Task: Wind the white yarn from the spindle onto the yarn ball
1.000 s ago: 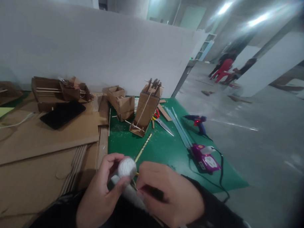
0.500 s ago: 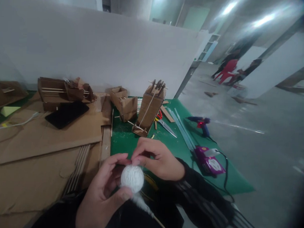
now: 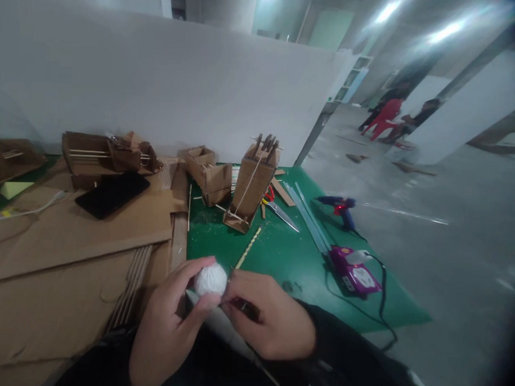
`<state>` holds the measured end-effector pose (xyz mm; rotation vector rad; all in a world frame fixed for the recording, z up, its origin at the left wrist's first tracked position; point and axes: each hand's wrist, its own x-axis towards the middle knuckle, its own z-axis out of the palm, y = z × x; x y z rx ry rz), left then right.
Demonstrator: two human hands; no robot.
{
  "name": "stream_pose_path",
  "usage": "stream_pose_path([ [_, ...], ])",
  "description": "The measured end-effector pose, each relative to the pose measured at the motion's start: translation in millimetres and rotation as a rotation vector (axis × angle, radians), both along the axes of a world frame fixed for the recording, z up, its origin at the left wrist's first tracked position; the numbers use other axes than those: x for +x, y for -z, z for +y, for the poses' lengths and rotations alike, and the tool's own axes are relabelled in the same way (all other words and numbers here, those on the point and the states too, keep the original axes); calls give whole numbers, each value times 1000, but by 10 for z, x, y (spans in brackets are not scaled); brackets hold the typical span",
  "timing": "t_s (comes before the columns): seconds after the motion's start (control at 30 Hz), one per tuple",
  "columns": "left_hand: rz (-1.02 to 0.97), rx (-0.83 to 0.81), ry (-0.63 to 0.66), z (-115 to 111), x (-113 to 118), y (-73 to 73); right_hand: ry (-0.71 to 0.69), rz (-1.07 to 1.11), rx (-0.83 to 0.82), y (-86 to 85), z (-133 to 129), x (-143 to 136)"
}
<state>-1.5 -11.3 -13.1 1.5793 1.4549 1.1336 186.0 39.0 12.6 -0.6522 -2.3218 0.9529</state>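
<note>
My left hand [image 3: 166,330] grips a white ball of string [image 3: 211,280] between thumb and fingers, close to my chest. My right hand [image 3: 270,320] sits just to the right of the ball, fingers pinched together on the string's strand near the ball. A thin wooden stick wrapped in string [image 3: 247,248] runs from behind my hands up across the green mat [image 3: 289,253]. At the far end of the stick stands a tall cardboard model [image 3: 253,184] with a string down its front.
Scissors [image 3: 277,210], clear strips, a blue glue gun [image 3: 341,210] and a purple device [image 3: 356,275] with a black cable lie on the right of the mat. Cardboard sheets [image 3: 70,231], small boxes [image 3: 209,177] and a black phone [image 3: 111,193] are on the left. People stand far off.
My right hand has come down from above the ball to its right side. The ball sits a little higher and further from me in my left hand. The wrapped stick shows again.
</note>
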Motion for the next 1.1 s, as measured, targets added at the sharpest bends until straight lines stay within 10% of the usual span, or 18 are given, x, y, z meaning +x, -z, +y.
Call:
stream_pose_path([
  [0.43,-516,-162,254,3,78,-66,-190,6,141,-513,94,136],
  [1.1,-679,-92,18,-139,175,-41,87,348,-139,346,378,-69],
])
